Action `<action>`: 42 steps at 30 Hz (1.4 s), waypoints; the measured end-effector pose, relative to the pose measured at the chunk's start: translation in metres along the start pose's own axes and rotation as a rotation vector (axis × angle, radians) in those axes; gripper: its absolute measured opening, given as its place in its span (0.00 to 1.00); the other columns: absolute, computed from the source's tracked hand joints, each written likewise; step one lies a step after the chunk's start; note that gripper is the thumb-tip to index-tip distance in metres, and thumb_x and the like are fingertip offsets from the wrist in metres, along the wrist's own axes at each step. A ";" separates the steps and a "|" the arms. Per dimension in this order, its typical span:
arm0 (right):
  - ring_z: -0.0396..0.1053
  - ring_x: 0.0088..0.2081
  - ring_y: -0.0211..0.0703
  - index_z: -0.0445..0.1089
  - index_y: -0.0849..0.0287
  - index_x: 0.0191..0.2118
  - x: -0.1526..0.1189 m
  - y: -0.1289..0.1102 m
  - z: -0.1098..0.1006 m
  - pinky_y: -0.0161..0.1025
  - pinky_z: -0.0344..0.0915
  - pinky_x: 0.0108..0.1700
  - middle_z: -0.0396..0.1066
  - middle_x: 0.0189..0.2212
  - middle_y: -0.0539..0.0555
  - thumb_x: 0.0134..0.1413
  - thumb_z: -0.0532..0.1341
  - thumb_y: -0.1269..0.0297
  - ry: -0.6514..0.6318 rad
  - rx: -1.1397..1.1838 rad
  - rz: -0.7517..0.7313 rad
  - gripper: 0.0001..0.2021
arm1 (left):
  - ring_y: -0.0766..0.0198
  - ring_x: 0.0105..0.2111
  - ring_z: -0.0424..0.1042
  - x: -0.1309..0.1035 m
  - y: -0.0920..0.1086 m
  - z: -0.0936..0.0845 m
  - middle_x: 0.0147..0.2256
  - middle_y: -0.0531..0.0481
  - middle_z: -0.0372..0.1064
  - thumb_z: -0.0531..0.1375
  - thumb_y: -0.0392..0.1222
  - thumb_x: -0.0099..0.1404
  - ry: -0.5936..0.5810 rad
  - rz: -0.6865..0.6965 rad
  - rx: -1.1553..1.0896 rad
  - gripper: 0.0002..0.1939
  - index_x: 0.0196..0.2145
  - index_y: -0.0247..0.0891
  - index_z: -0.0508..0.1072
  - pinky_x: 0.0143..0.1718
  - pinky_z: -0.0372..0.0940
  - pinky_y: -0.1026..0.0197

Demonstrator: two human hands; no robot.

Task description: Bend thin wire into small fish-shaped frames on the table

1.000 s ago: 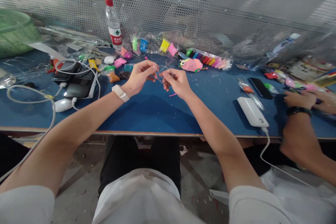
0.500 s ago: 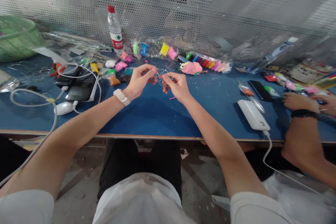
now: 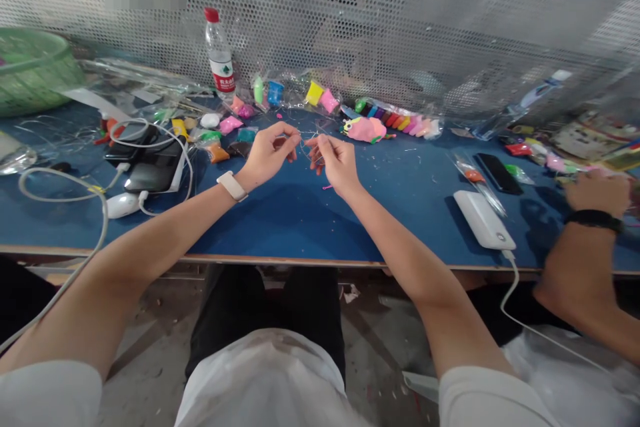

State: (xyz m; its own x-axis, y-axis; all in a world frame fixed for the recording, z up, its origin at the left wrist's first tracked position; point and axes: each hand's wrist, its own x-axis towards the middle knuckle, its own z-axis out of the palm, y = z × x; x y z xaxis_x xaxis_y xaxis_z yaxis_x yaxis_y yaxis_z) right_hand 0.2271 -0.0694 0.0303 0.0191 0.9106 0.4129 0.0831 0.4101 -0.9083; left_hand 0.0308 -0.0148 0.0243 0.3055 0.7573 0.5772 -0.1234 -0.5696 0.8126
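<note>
Thin wire (image 3: 309,135) spans the small gap between my two hands above the blue table. My left hand (image 3: 271,153) pinches its left end between thumb and fingertips. The fingers of my right hand (image 3: 334,159) are closed on the same wire from the other side. Just behind my right hand lies a pink clay figure (image 3: 367,129) with a yellow face and a big eye. A small pink strip (image 3: 327,187) rests on the table beside my right hand.
Clay packets (image 3: 320,96) and a red-capped bottle (image 3: 220,57) stand along the mesh. At left are a green basket (image 3: 37,73), cables and a black device (image 3: 153,170). At right are a white power bank (image 3: 483,220), a phone (image 3: 499,172) and another person's hand (image 3: 597,193).
My hands have shifted only slightly, with the fingers of my right hand moved a little around the wire. The other person's hand at right has moved forward and to the right.
</note>
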 end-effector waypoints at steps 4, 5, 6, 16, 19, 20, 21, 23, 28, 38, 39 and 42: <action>0.72 0.26 0.38 0.80 0.52 0.37 -0.002 0.000 0.004 0.36 0.65 0.22 0.71 0.31 0.50 0.63 0.67 0.18 0.017 0.008 -0.015 0.36 | 0.64 0.26 0.76 -0.003 0.003 0.000 0.29 0.53 0.74 0.69 0.46 0.78 0.006 0.032 0.144 0.09 0.40 0.43 0.76 0.29 0.71 0.62; 0.72 0.26 0.38 0.80 0.52 0.38 -0.003 0.000 0.006 0.36 0.65 0.22 0.71 0.31 0.50 0.63 0.67 0.18 0.018 0.013 -0.013 0.36 | 0.65 0.26 0.76 -0.003 0.004 0.000 0.31 0.52 0.75 0.68 0.43 0.78 0.012 0.056 0.186 0.07 0.40 0.42 0.76 0.29 0.70 0.62; 0.72 0.26 0.38 0.80 0.52 0.39 -0.003 0.001 0.007 0.36 0.64 0.22 0.71 0.32 0.50 0.63 0.67 0.18 0.025 0.022 -0.010 0.36 | 0.65 0.26 0.76 -0.003 0.005 0.000 0.34 0.51 0.76 0.67 0.41 0.78 0.019 0.085 0.231 0.06 0.39 0.42 0.77 0.29 0.69 0.62; 0.79 0.31 0.43 0.81 0.50 0.45 0.002 0.007 0.006 0.38 0.72 0.27 0.76 0.32 0.51 0.61 0.67 0.16 -0.013 0.115 0.107 0.37 | 0.64 0.32 0.75 -0.008 0.006 0.003 0.36 0.49 0.78 0.64 0.32 0.74 0.086 0.219 0.520 0.07 0.37 0.40 0.78 0.35 0.72 0.61; 0.80 0.29 0.42 0.83 0.52 0.45 0.006 0.000 -0.010 0.37 0.72 0.27 0.80 0.29 0.50 0.57 0.75 0.22 -0.132 0.021 0.084 0.34 | 0.64 0.31 0.74 -0.008 0.004 0.002 0.35 0.51 0.78 0.65 0.31 0.72 0.023 0.219 0.517 0.07 0.36 0.41 0.78 0.36 0.71 0.61; 0.79 0.27 0.41 0.83 0.52 0.45 0.007 -0.003 -0.014 0.37 0.70 0.25 0.81 0.28 0.50 0.57 0.76 0.23 -0.158 -0.012 0.076 0.33 | 0.64 0.31 0.74 -0.008 0.004 0.002 0.35 0.51 0.78 0.66 0.31 0.72 0.003 0.232 0.522 0.07 0.36 0.41 0.78 0.36 0.71 0.61; 0.78 0.25 0.41 0.83 0.52 0.44 0.008 -0.005 -0.017 0.36 0.68 0.24 0.81 0.28 0.50 0.56 0.77 0.24 -0.174 -0.036 0.067 0.33 | 0.64 0.31 0.74 -0.008 0.004 0.002 0.35 0.51 0.78 0.66 0.31 0.72 -0.011 0.247 0.532 0.07 0.36 0.41 0.78 0.36 0.71 0.61; 0.78 0.24 0.40 0.83 0.53 0.44 0.009 -0.007 -0.020 0.35 0.67 0.21 0.81 0.27 0.50 0.55 0.78 0.25 -0.192 -0.054 0.056 0.33 | 0.64 0.31 0.73 -0.008 0.003 0.002 0.36 0.50 0.78 0.65 0.32 0.73 -0.024 0.271 0.558 0.06 0.37 0.41 0.79 0.36 0.71 0.61; 0.75 0.20 0.38 0.81 0.53 0.44 0.009 -0.004 -0.020 0.34 0.65 0.18 0.80 0.25 0.49 0.54 0.79 0.26 -0.221 -0.051 0.056 0.33 | 0.63 0.32 0.74 -0.008 0.000 0.002 0.38 0.49 0.77 0.64 0.34 0.75 -0.094 0.308 0.626 0.05 0.39 0.40 0.78 0.38 0.73 0.58; 0.69 0.16 0.36 0.75 0.52 0.37 0.007 -0.004 -0.013 0.33 0.62 0.16 0.76 0.21 0.45 0.50 0.80 0.25 -0.167 0.077 0.106 0.34 | 0.64 0.33 0.76 -0.011 0.001 0.007 0.39 0.50 0.80 0.66 0.35 0.75 -0.067 0.274 0.500 0.04 0.40 0.41 0.79 0.38 0.76 0.59; 0.69 0.16 0.36 0.75 0.52 0.36 0.007 -0.004 -0.013 0.33 0.62 0.16 0.76 0.20 0.45 0.50 0.81 0.25 -0.164 0.095 0.112 0.34 | 0.65 0.32 0.77 -0.011 0.001 0.008 0.38 0.50 0.80 0.67 0.35 0.75 -0.062 0.252 0.459 0.04 0.39 0.41 0.79 0.37 0.75 0.60; 0.66 0.15 0.34 0.75 0.52 0.36 0.007 -0.003 -0.012 0.32 0.61 0.16 0.74 0.19 0.43 0.50 0.82 0.27 -0.156 0.161 0.124 0.33 | 0.68 0.28 0.77 -0.011 0.000 0.011 0.37 0.51 0.81 0.68 0.35 0.75 -0.067 0.170 0.318 0.05 0.39 0.40 0.78 0.32 0.72 0.64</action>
State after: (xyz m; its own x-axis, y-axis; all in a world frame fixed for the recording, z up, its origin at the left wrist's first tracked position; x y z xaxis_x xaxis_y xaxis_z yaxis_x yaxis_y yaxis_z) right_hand 0.2385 -0.0650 0.0368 -0.1359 0.9462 0.2935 -0.0702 0.2863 -0.9555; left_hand 0.0378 -0.0272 0.0172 0.3682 0.6267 0.6868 0.1192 -0.7644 0.6336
